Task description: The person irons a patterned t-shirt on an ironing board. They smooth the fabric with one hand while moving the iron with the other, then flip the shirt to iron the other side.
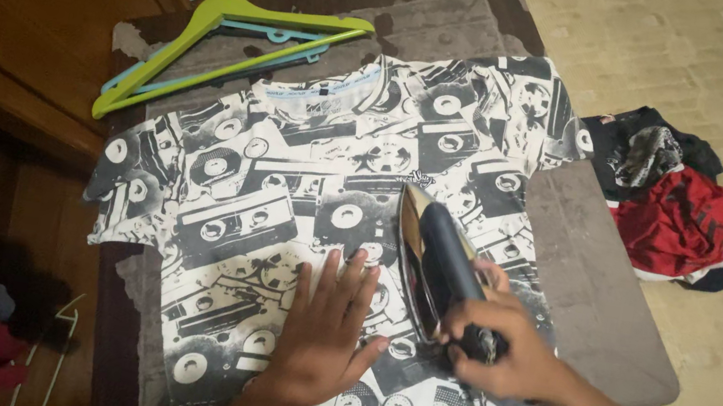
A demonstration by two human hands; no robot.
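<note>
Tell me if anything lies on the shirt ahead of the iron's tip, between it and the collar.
Nothing visible does. The iron, held by the right hand, points toward the collar over bare printed shirt. The left hand lies flat beside it, not ahead. The hangers lie beyond the collar, off the shirt.

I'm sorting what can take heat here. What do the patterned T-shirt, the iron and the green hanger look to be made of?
Black-and-white patterned T-shirt: soft knit fabric, matte, likely cotton. Dark blue iron: shiny mirror-like metal soleplate, seemingly plastic body. Lime-green hanger: smooth moulded plastic, by its look.
</note>
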